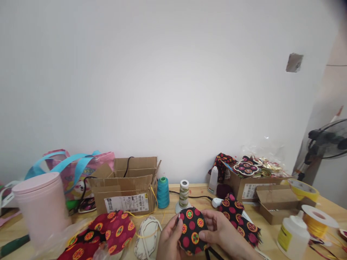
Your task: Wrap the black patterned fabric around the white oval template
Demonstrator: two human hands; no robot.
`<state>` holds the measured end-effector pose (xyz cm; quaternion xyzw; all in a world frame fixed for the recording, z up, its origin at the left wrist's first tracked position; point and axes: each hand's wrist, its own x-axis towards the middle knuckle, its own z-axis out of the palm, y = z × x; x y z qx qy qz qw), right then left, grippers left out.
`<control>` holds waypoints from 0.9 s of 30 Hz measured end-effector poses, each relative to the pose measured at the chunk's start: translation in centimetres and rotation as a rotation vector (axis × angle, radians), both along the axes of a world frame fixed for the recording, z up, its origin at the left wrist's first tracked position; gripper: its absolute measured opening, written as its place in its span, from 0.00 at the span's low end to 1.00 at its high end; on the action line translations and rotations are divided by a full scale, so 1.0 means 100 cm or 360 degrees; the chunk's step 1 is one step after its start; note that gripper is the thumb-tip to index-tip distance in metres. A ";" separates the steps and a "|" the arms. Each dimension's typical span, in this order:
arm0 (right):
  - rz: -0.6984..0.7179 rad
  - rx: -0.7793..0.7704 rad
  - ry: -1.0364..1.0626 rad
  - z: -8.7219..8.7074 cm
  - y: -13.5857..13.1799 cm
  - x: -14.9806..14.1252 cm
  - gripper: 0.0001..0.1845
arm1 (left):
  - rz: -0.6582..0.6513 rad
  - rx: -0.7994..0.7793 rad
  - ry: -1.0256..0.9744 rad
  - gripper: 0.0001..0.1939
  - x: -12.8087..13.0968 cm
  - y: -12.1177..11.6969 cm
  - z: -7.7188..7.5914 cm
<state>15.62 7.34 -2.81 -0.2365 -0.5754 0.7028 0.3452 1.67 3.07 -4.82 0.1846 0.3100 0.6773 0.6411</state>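
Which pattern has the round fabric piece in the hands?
Head view: round fabric piece is black, with red and orange circles.

Round black fabric piece (pixel 192 231) with red-orange dots, held upright above the table.

Both hands are gripping a round black fabric piece printed with red and orange circles (pixel 192 231) low at the centre, the left hand (pixel 169 240) pinching its left edge and the right hand (pixel 223 234) pressing a thumb on its lower right. Behind it, a spool of olive and white thread (pixel 184 193) is standing beside a teal thread cone (pixel 163 192) on the pale wooden surface (pixel 271 234). An open brown cardboard box (pixel 127 186) is sitting further left, near a pink plastic tub (pixel 40 206). A white glue bottle (pixel 293 236) is standing at the right.
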 end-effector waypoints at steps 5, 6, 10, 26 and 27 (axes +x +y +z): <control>-0.0034 -0.0014 -0.0034 -0.001 0.000 -0.001 0.22 | -0.0046 -0.0042 0.0056 0.15 -0.003 -0.001 0.002; -0.0041 -0.0017 -0.0039 -0.002 0.000 -0.001 0.22 | -0.0046 -0.0021 0.0090 0.16 -0.003 -0.001 0.001; -0.0015 -0.0015 -0.0047 -0.005 -0.001 -0.002 0.22 | 0.0057 0.0029 0.0339 0.21 -0.003 0.001 -0.004; -0.0115 -0.0093 -0.0032 -0.001 -0.004 -0.003 0.22 | -0.0043 -0.0018 0.0326 0.14 -0.008 -0.001 -0.005; -0.0126 -0.0088 -0.0045 0.000 -0.003 -0.002 0.22 | -0.0043 -0.0026 0.0352 0.14 -0.008 -0.001 -0.005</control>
